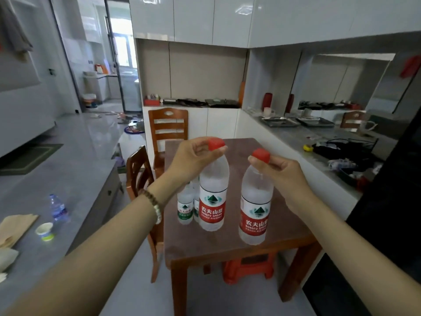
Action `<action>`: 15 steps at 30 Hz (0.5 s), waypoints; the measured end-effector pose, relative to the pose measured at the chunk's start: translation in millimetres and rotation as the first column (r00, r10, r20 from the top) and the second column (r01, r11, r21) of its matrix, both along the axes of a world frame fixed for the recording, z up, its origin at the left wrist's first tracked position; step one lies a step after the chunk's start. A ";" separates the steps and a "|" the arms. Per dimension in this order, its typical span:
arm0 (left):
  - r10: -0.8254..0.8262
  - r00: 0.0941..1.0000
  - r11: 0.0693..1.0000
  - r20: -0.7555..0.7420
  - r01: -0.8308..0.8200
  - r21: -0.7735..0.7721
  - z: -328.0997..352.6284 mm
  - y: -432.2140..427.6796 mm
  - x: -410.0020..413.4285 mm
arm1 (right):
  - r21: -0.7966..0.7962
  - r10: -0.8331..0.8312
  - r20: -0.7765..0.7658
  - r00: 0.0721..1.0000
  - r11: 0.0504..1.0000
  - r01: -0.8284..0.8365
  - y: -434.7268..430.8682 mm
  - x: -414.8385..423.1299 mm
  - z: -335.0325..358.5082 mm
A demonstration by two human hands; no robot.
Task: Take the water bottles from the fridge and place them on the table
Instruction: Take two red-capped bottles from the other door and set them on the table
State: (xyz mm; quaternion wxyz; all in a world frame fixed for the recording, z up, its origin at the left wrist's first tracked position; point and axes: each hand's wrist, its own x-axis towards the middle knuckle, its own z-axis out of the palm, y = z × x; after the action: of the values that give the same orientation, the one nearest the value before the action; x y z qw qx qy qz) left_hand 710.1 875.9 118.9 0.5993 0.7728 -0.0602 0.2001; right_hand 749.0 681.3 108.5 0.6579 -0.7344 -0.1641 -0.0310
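Two red-label bottles, "NONGFU SPRING", red caps

A brown wooden table stands square, its top dark reddish and worn. Two small green-label bottles stand upright near its left edge, close together, the rear one mostly hidden. Whether the two larger red-label bottles rest on the top or hang just above it cannot be told; both are upright, one just beside the small pair, the other apart toward the right front. To the left runs a grey counter, bearing a blue-label bottle, a small cup and brown paper.
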 end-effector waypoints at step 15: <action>-0.050 0.961 0.999 -0.272 0.044 -0.028 -91.7 54.8 238.6 | -0.097 0.004 -0.122 0.993 0.995 -0.016 51.4 238.6 -83.4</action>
State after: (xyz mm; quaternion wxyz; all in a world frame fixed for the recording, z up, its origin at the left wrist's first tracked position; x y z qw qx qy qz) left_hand 948.6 930.7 27.2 0.6147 0.7849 0.0064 0.0782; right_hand 987.5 732.7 25.1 0.6300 -0.7654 -0.1286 0.0252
